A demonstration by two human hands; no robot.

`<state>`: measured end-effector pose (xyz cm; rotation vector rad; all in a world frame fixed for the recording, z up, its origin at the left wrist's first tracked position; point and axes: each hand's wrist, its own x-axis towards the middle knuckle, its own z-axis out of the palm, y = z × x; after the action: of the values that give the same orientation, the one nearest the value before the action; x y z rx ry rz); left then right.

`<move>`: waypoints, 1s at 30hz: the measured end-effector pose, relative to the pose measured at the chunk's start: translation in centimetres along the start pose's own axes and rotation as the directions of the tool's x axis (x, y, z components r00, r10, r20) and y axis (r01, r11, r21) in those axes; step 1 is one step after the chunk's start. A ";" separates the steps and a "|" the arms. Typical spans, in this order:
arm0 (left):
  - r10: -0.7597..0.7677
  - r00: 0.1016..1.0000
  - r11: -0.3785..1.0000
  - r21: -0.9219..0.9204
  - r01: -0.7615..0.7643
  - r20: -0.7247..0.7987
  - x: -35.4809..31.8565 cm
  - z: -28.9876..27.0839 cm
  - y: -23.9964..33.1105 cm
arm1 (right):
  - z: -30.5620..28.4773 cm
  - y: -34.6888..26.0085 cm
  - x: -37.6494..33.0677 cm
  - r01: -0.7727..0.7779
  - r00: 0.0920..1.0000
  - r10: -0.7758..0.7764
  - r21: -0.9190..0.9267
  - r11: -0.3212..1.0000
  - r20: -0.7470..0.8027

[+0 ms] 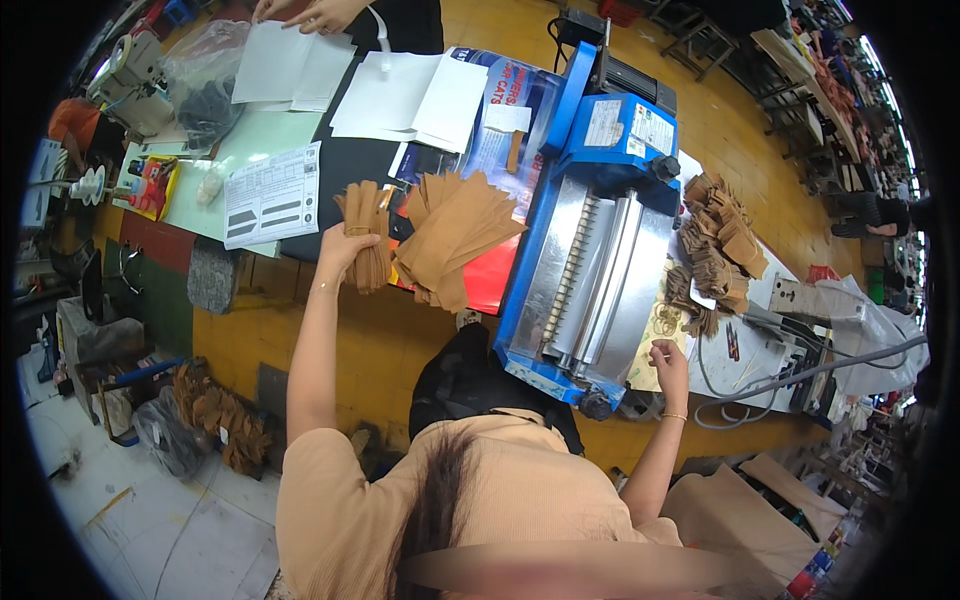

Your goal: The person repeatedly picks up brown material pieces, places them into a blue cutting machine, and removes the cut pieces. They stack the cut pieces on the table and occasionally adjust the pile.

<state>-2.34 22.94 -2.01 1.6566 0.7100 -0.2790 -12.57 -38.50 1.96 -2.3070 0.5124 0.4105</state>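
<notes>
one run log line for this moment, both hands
left hand: grips tan strip bundle | right hand: at tan sheet beside blue roller machine

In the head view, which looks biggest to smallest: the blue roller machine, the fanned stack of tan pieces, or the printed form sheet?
1. Blue roller machine with steel rollers
2. Fanned stack of tan leather-like pieces
3. White printed form sheet

The last two look fairly close, and fisheye bending makes that order unsure.

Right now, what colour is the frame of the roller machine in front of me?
Bright blue, with shiny silver rollers; the roller machine shows best in the head view.
</notes>
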 end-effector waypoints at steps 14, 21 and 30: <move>0.032 0.998 0.584 -0.812 0.025 0.053 -6.9 14.5 -1.8 | -1.6 1.1 0.8 0.013 1.000 -0.013 0.009 1.000 0.009; 0.303 0.859 0.880 -0.224 -0.419 -0.413 -4.0 18.3 -1.8 | -2.7 2.8 -0.8 -0.030 1.000 0.030 0.005 1.000 -0.007; 0.378 0.790 0.923 0.262 -0.281 -0.483 -5.2 19.8 -1.5 | -2.6 3.7 -0.9 -0.048 0.999 0.048 0.020 0.999 0.004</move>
<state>-3.31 2.64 -4.71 2.0213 0.7927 0.4010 -14.66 -42.56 1.97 -2.2780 0.5686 0.4311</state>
